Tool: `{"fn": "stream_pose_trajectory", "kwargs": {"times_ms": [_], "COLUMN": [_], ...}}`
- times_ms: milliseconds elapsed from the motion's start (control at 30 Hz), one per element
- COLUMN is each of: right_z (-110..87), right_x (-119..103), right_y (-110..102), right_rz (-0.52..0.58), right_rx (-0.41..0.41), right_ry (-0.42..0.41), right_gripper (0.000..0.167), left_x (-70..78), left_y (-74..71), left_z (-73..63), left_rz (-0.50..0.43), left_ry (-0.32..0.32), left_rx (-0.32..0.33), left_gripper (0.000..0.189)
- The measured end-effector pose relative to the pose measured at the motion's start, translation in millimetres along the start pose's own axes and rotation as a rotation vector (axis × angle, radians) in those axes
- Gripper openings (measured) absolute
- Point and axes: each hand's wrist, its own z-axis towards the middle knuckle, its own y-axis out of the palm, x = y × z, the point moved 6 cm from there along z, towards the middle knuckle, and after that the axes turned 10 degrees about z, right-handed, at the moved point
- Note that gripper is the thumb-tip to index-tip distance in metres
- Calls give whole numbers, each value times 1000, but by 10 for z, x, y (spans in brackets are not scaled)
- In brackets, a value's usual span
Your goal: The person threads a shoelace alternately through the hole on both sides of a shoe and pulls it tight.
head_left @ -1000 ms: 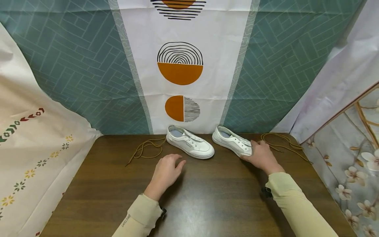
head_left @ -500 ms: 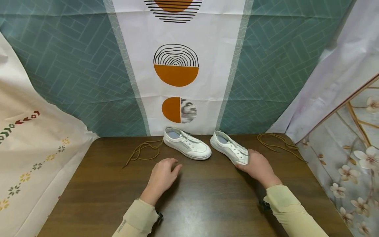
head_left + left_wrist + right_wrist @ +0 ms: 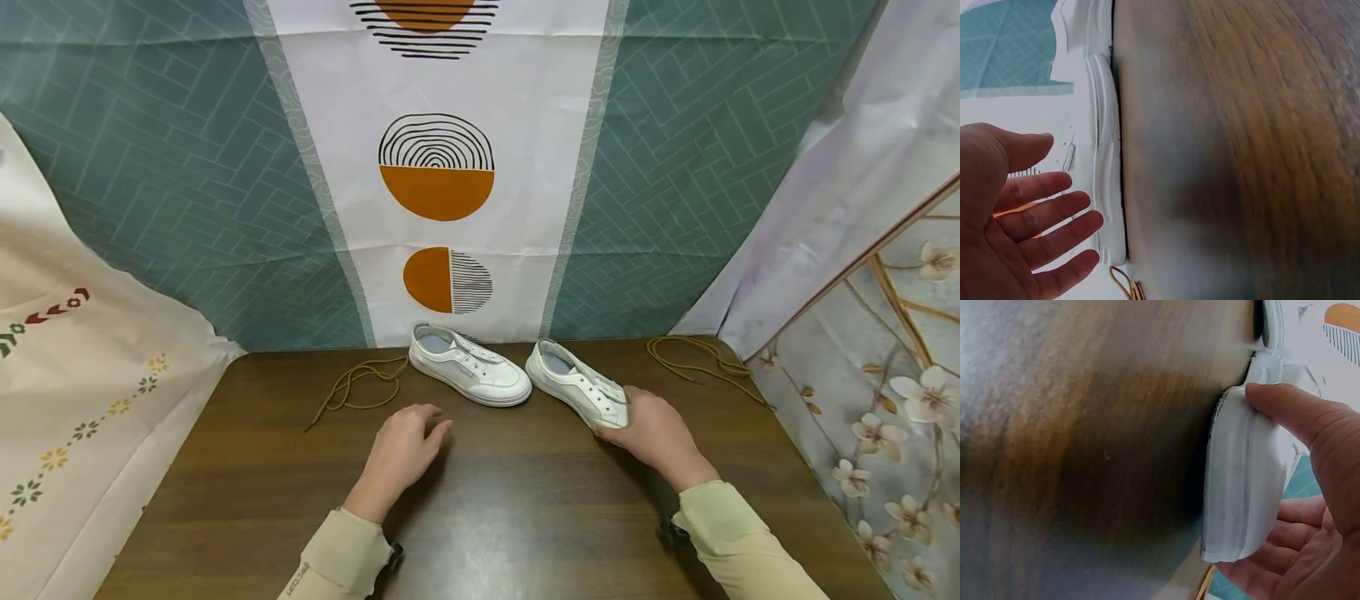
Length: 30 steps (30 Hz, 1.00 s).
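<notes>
Two white lace-up shoes without laces lie at the back of the table. My right hand (image 3: pixel 660 435) grips the toe end of the right shoe (image 3: pixel 572 385), its toe angled toward me. In the right wrist view the thumb lies along one side of the toe (image 3: pixel 1241 481) and the fingers curl round the other. The left shoe (image 3: pixel 472 367) sits beside it, toe to the right. My left hand (image 3: pixel 401 450) is in front of the left shoe and holds nothing. Its fingers (image 3: pixel 1060 231) are spread and relaxed in the left wrist view.
A brown shoelace (image 3: pixel 352 387) lies loosely looped left of the left shoe. Another shoelace (image 3: pixel 705 362) lies at the back right corner. The dark wooden table (image 3: pixel 495 517) ends at a patterned cloth backdrop (image 3: pixel 450 208), with more cloth hanging on both sides.
My right hand has drawn the right shoe a little toward me and to the left, closer to the left shoe. The view has shifted slightly. The left hand stays empty near the same place.
</notes>
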Motion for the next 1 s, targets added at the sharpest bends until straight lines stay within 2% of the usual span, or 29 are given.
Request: {"fn": "stream_pose_trajectory", "kwargs": {"times_ms": [167,333,500,600,733,867,1000], "right_z": [11,169,474,622,611,568,584], "right_x": [-13,39,361,630,925,1021,1014], "right_y": [-44,-300,-515,-494,-433,-361,-328], "right_rz": [-15,-24,-28,-23,-35,-88,-100], "right_rx": [-18,-16,-5,-62,-132,-146,-95], "right_ry": [7,53,128,175,223,210,173], "right_gripper": [88,99,95,95,88,78,64], "left_x": [2,65,153,154,157,132,125], "left_y": [1,17,55,67,113,130,146], "left_z": [21,61,106,120,129,135,144], "left_rz": [11,25,27,31,30,43,45], "left_ry": [-5,26,59,46,38,34,34], "left_rx": [8,7,5,-3,-16,-8,-9], "left_gripper": [30,29,30,33,35,34,32]}}
